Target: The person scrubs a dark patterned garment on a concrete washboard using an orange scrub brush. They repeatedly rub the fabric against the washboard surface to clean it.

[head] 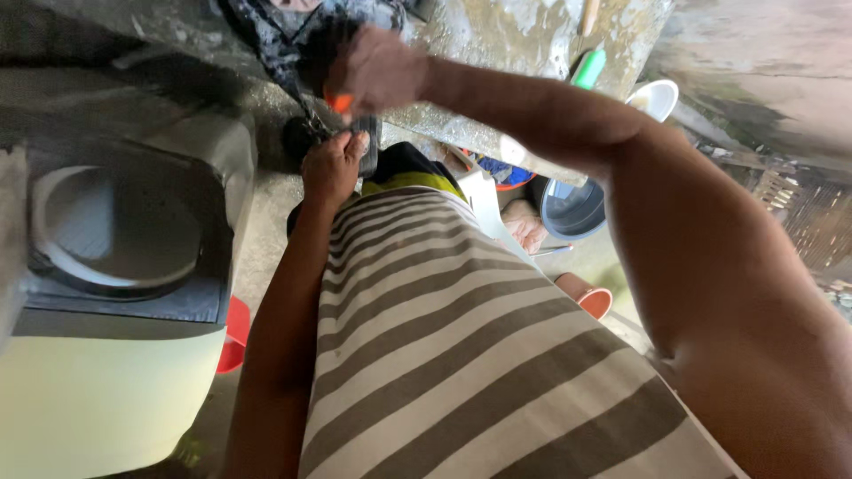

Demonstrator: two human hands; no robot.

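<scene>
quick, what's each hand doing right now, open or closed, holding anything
Left hand: closed on the dark wet cloth at its lower end.
Right hand: closed around an orange-handled thing, pressed against the same cloth.

A home washing area: top-loading washing machine (115,266), rough concrete wall (515,35), plastic basins (572,208) on the floor.
</scene>
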